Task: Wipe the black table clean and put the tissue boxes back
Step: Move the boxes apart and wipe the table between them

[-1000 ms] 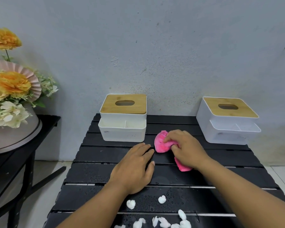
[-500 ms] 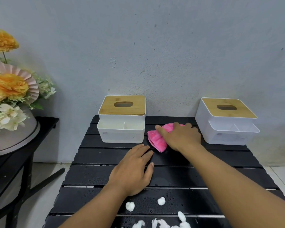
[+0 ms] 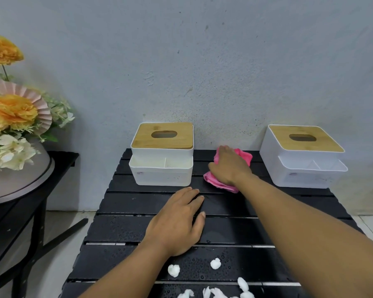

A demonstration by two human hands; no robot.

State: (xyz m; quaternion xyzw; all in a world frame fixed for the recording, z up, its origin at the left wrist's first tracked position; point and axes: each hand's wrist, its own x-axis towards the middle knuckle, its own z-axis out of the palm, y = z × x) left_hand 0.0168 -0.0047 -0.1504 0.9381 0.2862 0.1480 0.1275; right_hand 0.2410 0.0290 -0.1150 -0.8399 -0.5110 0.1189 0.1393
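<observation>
We press R hand flat on pink cloth; L hand flat on table, empty. Tissue scraps lie behind L hand, nearer it.

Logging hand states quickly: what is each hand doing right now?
Left hand: open, flat on the black table.
Right hand: open, pressing the pink cloth onto the table.
</observation>
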